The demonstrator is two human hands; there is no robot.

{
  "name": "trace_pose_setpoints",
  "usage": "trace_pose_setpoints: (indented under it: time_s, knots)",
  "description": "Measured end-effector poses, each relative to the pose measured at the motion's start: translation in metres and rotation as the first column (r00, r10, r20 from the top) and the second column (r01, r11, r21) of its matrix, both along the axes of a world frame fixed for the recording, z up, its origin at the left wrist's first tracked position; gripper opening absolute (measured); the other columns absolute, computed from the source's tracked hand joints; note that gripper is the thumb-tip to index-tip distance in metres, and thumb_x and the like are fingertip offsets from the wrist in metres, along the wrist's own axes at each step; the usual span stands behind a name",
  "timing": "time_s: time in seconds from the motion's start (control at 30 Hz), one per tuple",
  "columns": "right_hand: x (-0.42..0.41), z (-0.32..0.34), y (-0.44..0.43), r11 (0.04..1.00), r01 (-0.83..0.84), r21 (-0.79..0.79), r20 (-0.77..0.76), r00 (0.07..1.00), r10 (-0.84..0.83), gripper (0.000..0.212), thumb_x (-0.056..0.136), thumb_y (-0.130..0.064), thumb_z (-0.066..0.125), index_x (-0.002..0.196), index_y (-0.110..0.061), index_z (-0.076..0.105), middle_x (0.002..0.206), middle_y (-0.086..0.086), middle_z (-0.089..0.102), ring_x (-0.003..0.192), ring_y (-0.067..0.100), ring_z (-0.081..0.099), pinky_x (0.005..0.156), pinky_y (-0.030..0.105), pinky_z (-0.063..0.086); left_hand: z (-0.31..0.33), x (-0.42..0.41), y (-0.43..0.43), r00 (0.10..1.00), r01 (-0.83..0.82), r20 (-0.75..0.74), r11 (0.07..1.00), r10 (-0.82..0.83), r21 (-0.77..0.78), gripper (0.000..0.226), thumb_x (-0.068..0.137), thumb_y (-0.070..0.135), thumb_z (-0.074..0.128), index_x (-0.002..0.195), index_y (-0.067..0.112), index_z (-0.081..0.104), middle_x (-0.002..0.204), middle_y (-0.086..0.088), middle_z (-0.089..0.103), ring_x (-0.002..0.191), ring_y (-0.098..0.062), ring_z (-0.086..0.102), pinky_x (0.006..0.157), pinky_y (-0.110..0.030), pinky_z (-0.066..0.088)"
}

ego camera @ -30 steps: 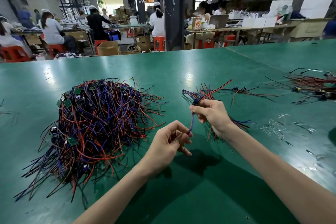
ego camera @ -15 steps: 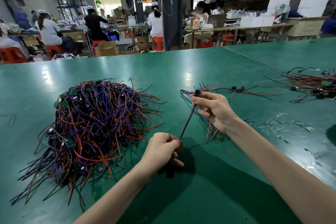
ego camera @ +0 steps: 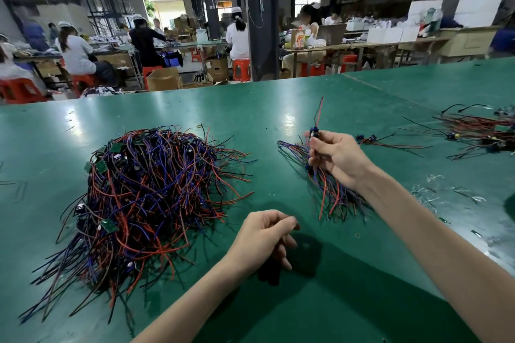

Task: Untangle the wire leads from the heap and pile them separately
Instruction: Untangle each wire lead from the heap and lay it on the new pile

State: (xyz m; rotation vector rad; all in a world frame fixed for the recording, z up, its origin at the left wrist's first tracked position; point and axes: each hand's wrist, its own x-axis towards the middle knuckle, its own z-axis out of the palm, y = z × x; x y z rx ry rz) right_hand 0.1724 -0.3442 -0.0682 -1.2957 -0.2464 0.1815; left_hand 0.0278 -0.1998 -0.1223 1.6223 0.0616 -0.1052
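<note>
Between the pinching fingertips of my right hand, one wire lead stands upright over the sorted pile, presumably for dropping there. Fingers of my left hand curl loosely, empty, beside the heap.

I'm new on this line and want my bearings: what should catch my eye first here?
First, the big heap of red, blue and black wires on the left of the green table. Next, right of centre, the right hand holds one lead upright above a small pile. The left hand hangs nearer the camera, loosely curled and empty.
</note>
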Motion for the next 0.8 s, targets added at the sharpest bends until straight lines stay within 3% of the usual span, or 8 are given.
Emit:
trace_pose_setpoints:
  time_s: [0.13,0.3,0.37,0.43,0.57,0.7,0.77,0.8]
  knots:
    - [0.033,0.013,-0.016,0.945,0.053,-0.322,-0.012,0.998,-0.06,0.027,0.089,0.007,0.055,0.114,0.016,0.055,0.068,0.01,0.053,0.052,0.013,0.05,0.045,0.016,0.048,0.001,0.001,0.002,1.0,-0.001,0.019,1.0,0.001,-0.001,0.02,0.095,0.011,0.052,0.081,0.002,0.062,0.051,-0.001,0.056,0.033,-0.012,0.047,0.035,-0.019,0.041]
    - [0.054,-0.007,-0.021,0.752,0.114,-0.649,-0.002,0.988,-0.152,0.013,0.083,0.008,0.064,0.095,0.009,0.062,0.066,0.016,0.061,0.037,0.01,0.054,0.037,0.017,0.045,0.0,0.0,0.004,1.0,-0.003,0.025,0.999,0.002,0.052,0.02,0.095,0.008,0.051,0.081,0.005,0.065,0.053,-0.001,0.057,0.035,-0.013,0.048,0.037,-0.02,0.042]
    - [0.059,-0.015,-0.021,0.68,0.171,-0.713,0.051,0.98,-0.192,0.007,0.079,0.003,0.071,0.082,0.007,0.066,0.065,0.016,0.065,0.045,0.016,0.056,0.041,0.02,0.047,0.0,0.001,0.005,1.0,-0.004,0.025,0.998,0.003,0.059,0.021,0.095,0.007,0.05,0.079,0.007,0.065,0.053,0.0,0.057,0.035,-0.012,0.048,0.037,-0.02,0.043]
    - [0.062,-0.017,-0.021,0.586,0.243,-0.773,0.144,0.967,-0.211,0.009,0.075,-0.005,0.077,0.074,0.0,0.07,0.07,0.016,0.07,0.059,0.022,0.062,0.057,0.028,0.054,0.0,0.003,0.006,1.0,-0.009,0.028,0.998,0.007,0.065,0.022,0.095,0.007,0.05,0.078,0.008,0.065,0.053,0.0,0.057,0.035,-0.012,0.048,0.037,-0.02,0.043]
    - [0.058,-0.014,-0.018,0.399,0.356,-0.845,0.313,0.934,-0.17,0.013,0.073,-0.017,0.08,0.075,-0.006,0.074,0.081,0.015,0.072,0.082,0.027,0.067,0.083,0.037,0.055,-0.002,0.003,0.007,0.999,-0.014,0.03,0.997,0.012,0.073,0.023,0.094,0.007,0.05,0.077,0.009,0.065,0.052,0.001,0.057,0.034,-0.012,0.048,0.037,-0.02,0.043]
    - [0.045,-0.015,-0.013,0.217,0.432,-0.875,0.414,0.902,-0.126,0.007,0.079,-0.017,0.072,0.08,-0.01,0.072,0.091,0.014,0.07,0.09,0.03,0.063,0.081,0.033,0.051,-0.005,0.003,0.006,0.999,-0.027,0.024,0.996,0.025,0.087,0.023,0.093,0.009,0.05,0.076,0.011,0.065,0.053,0.001,0.057,0.035,-0.013,0.049,0.038,-0.022,0.044]
    - [0.032,-0.021,-0.007,0.116,0.55,-0.827,0.548,0.835,-0.056,0.012,0.085,-0.017,0.063,0.09,-0.007,0.067,0.101,0.015,0.062,0.097,0.031,0.056,0.082,0.036,0.048,-0.005,0.003,0.007,0.996,-0.083,0.032,0.986,0.079,0.142,0.022,0.091,0.011,0.052,0.074,0.012,0.065,0.051,0.002,0.058,0.035,-0.014,0.049,0.039,-0.023,0.044]
    - [0.024,-0.025,-0.003,0.123,0.622,-0.773,0.626,0.779,-0.005,0.013,0.087,-0.017,0.061,0.094,-0.006,0.064,0.103,0.014,0.058,0.099,0.031,0.051,0.084,0.037,0.046,-0.005,0.004,0.008,0.99,-0.138,0.059,0.969,0.129,0.206,0.021,0.09,0.012,0.052,0.073,0.014,0.065,0.051,0.002,0.059,0.035,-0.015,0.049,0.039,-0.025,0.044]
